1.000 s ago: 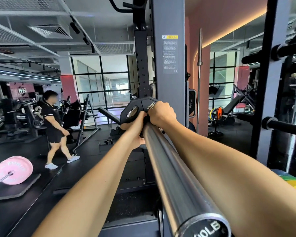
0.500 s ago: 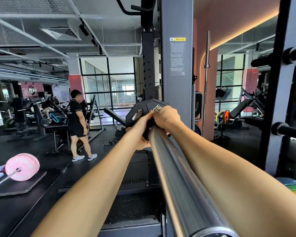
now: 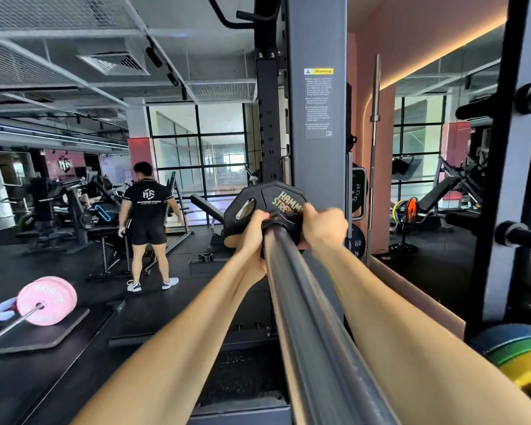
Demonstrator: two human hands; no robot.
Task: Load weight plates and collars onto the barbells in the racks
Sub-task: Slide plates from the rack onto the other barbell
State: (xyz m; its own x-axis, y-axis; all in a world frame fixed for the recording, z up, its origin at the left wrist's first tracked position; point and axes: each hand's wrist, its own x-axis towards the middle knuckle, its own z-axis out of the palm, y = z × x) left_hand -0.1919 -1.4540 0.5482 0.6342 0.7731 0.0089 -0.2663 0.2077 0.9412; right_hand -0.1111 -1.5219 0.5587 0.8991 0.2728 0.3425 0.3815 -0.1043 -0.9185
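Fingers [image 3: 259,216] of the left hand [image 3: 252,240] curl over the lower left rim of the black multi-sided rubber-coated weight plate [image 3: 267,207] with gold lettering, and the right hand [image 3: 324,227] wraps the lower right rim in the same way; both hands grip the plate, with no visible gap at the contact. The plate sits on the far part of the long grey steel barbell sleeve [image 3: 307,317], which runs from the camera away toward the hands, and stands roughly upright, face toward the viewer. Whether the plate is fully seated against the inner shoulder cannot be determined, since the hands cover the bore. No collar is visible on the sleeve, so the plate is judged unsecured. Risks from this state: a plate left short of the shoulder could slide outward if the bar tilts; fingertips hooked over the rim could be pinched against whatever lies behind the plate. Immediately behind the plate stands the grey steel rack upright [image 3: 318,118] with a warning label. To the left, a pink bumper plate [image 3: 45,302] rests on the black floor, and a person in black clothing [image 3: 147,216] stands well apart, facing away.
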